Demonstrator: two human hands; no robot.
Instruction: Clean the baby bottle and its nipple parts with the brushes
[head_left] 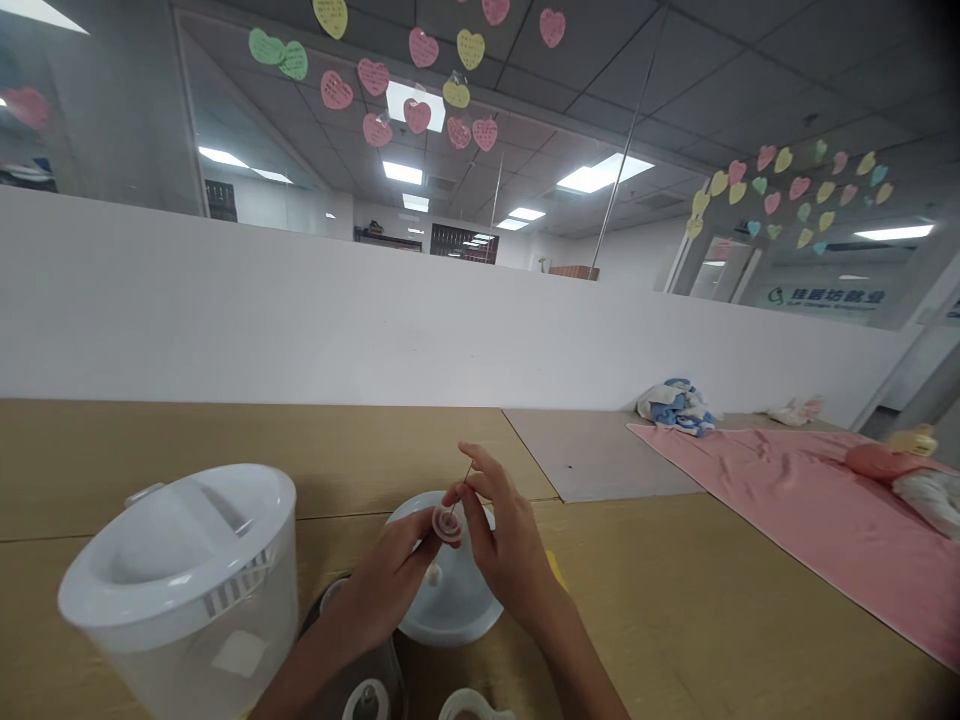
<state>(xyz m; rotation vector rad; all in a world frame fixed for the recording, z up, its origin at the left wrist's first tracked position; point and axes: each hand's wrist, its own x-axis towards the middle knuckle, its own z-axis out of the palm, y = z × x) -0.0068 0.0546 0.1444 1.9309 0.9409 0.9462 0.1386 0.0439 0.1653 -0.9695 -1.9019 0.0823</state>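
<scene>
L hand (pixel 386 585), R hand (pixel 510 550) pinch (raised)

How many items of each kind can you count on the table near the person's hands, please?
Plastic tub with white lid: 1
Round white lid: 1
Small ring: 1
Thin stick: 1
Dark jar, partly in view: 1
White handled piece, partly in view: 1
Yellow item, partly hidden: 1
Total: 7
</scene>
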